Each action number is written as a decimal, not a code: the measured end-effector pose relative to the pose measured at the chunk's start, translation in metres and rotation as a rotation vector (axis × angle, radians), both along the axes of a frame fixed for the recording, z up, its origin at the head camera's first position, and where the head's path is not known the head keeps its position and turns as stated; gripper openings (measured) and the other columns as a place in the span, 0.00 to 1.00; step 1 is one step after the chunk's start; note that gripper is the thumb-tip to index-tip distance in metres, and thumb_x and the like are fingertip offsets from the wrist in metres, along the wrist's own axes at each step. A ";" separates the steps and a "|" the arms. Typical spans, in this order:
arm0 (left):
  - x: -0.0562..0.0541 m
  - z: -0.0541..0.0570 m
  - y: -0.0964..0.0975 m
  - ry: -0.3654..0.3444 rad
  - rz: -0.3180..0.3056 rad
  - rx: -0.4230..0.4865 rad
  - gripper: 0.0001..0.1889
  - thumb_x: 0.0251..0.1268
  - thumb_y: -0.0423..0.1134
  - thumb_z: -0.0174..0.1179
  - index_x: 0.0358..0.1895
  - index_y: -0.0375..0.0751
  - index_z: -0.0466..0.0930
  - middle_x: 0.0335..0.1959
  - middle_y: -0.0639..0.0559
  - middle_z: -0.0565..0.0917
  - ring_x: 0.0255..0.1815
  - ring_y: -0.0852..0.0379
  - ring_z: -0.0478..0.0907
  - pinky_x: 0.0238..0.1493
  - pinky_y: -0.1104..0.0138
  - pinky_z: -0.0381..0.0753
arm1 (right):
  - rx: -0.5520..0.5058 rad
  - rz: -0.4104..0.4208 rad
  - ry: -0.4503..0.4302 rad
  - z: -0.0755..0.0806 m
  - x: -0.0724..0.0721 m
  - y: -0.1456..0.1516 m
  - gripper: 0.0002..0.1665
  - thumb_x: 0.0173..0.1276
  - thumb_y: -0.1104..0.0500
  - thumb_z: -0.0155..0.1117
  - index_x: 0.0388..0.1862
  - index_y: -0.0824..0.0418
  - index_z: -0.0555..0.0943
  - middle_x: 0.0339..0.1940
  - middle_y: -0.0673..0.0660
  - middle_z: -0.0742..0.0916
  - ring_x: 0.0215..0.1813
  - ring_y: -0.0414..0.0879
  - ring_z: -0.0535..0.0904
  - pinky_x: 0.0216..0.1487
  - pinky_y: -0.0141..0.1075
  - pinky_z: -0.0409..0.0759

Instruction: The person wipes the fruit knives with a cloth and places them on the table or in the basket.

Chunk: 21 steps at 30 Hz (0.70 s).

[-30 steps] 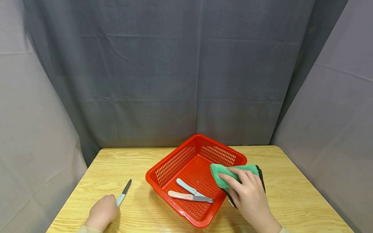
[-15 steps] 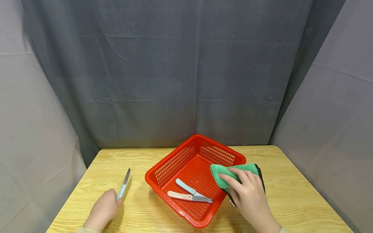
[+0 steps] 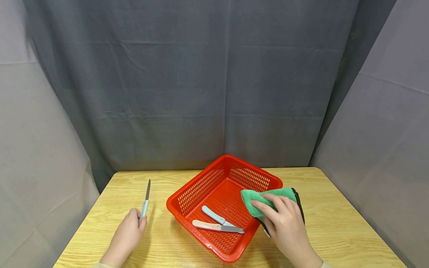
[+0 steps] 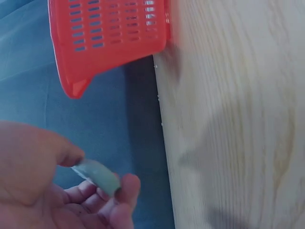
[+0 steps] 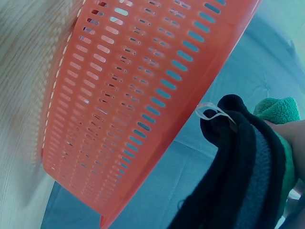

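My left hand (image 3: 126,232) grips a knife (image 3: 145,206) by its light blue handle, and the blade points up and away above the table's left side. In the left wrist view, the thumb and fingers hold that handle (image 4: 97,176). A folded green cloth (image 3: 255,201) with black edging is held in my right hand (image 3: 289,227), over the right rim of the red basket (image 3: 197,190). Inside the basket lie a second knife with a light blue handle (image 3: 213,214) and a knife with a pink handle (image 3: 207,225), their blades crossing.
The basket stands turned at an angle on the wooden table (image 3: 335,223), between both hands. A grey curtain (image 3: 167,93) hangs behind the table, with paler cloth (image 3: 378,141) at the sides.
My left hand has moved slightly forward and right, and the knife's blade has swung from slanting right to nearly upright in view. The right hand and cloth stay almost still.
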State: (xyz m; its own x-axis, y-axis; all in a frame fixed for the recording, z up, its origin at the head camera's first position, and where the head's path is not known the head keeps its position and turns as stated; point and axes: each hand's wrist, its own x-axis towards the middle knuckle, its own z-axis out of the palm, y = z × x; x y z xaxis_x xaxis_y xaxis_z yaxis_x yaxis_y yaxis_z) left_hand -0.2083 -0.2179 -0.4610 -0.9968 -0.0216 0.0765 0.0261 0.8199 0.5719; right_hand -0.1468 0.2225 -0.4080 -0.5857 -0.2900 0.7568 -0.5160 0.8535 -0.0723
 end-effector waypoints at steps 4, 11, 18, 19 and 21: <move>0.000 0.001 0.004 0.030 0.004 0.036 0.10 0.77 0.36 0.52 0.45 0.30 0.68 0.30 0.46 0.70 0.26 0.55 0.68 0.24 0.66 0.68 | 0.002 -0.001 0.004 0.000 0.000 0.001 0.32 0.54 0.68 0.74 0.57 0.43 0.86 0.57 0.56 0.86 0.53 0.57 0.79 0.52 0.55 0.73; 0.003 0.003 0.011 0.032 0.002 0.111 0.11 0.80 0.36 0.46 0.49 0.29 0.64 0.31 0.45 0.67 0.26 0.55 0.67 0.23 0.68 0.68 | 0.002 0.000 0.006 -0.002 0.002 0.001 0.33 0.52 0.67 0.75 0.57 0.43 0.86 0.56 0.57 0.86 0.52 0.57 0.79 0.52 0.54 0.73; 0.012 0.013 0.021 0.052 -0.009 0.160 0.11 0.82 0.36 0.45 0.52 0.28 0.63 0.33 0.45 0.66 0.26 0.55 0.65 0.24 0.68 0.68 | -0.002 0.003 0.005 -0.001 0.001 -0.001 0.33 0.53 0.68 0.74 0.57 0.43 0.86 0.56 0.56 0.86 0.52 0.56 0.78 0.52 0.54 0.73; 0.014 0.016 0.023 0.065 -0.015 0.167 0.11 0.81 0.36 0.45 0.52 0.28 0.63 0.33 0.45 0.66 0.26 0.55 0.65 0.24 0.68 0.68 | -0.002 0.004 0.005 0.000 0.001 -0.002 0.33 0.53 0.68 0.73 0.57 0.43 0.86 0.56 0.56 0.86 0.52 0.56 0.78 0.52 0.54 0.73; 0.020 0.022 0.029 0.091 -0.029 0.185 0.09 0.81 0.35 0.46 0.51 0.29 0.63 0.33 0.46 0.66 0.26 0.56 0.65 0.24 0.68 0.68 | -0.005 0.008 0.005 0.001 0.001 -0.003 0.31 0.55 0.68 0.72 0.57 0.43 0.86 0.56 0.56 0.86 0.52 0.56 0.78 0.53 0.53 0.72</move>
